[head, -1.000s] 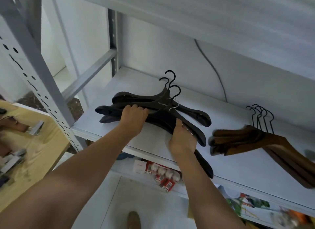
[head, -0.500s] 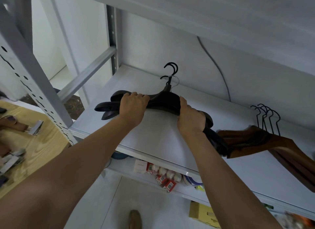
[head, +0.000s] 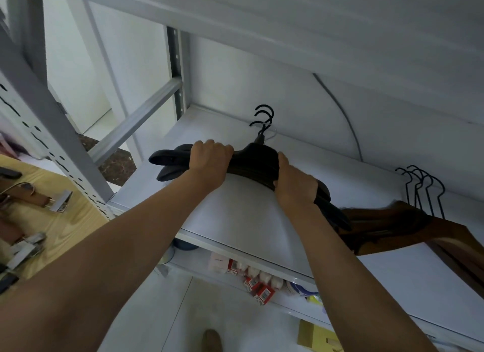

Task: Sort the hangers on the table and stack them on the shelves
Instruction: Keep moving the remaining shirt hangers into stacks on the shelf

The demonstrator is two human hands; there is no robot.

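A bundle of black wooden coat hangers (head: 251, 165) with black wire hooks lies on the white shelf board (head: 235, 218) of a grey metal rack, toward its left half, with the hooks (head: 265, 118) pointing at the back wall. Both hands grasp the bundle from the front. The left hand (head: 209, 163) curls its fingers over the top of the left arm of the hangers, whose rounded ends stick out past it. The right hand (head: 294, 184) wraps around the right arm just beyond the neck, and those ends run on toward the lower right. There they reach a second pile of brown wooden hangers (head: 392, 225) lying on the same shelf; whether the two piles touch cannot be told. To the left of the rack, brown hangers with metal clips (head: 34, 198) lie on a light wooden table (head: 68, 228). On a lower shelf sit small red-and-white boxes (head: 259, 290). A thin grey cable (head: 340, 110) runs down the back wall.
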